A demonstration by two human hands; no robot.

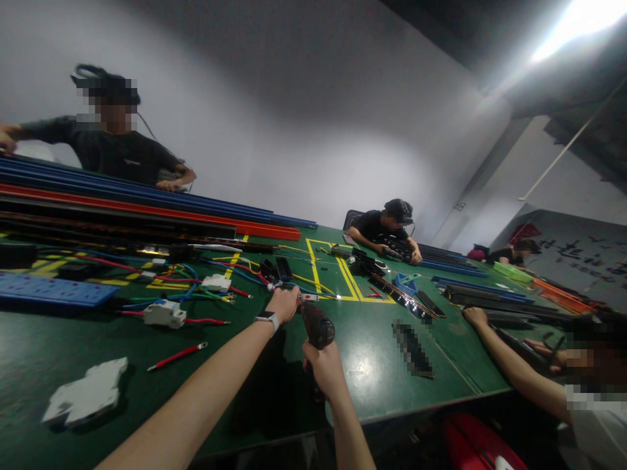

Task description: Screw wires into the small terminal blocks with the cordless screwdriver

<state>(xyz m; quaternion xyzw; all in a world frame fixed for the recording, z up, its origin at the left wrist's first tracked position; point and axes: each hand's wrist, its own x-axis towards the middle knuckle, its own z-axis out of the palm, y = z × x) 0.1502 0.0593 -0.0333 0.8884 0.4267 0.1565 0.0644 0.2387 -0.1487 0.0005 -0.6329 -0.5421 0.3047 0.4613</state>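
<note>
My right hand grips a dark cordless drill by its handle, its nose pointing away from me. Just past the nose is a small white part with a reddish spot, held by my closed left hand, which partly covers it. Left of my hands lie white circuit breakers joined to red and blue wires, with another breaker behind. A loose white breaker rests at the near left. Close to it is a short red cable with a metal lug.
The green table has yellow tape lines. A blue power strip and long blue and orange rails occupy the left. To the right lie a blurred-out dark slab, a blue bin and dark bars. Several people work around the table.
</note>
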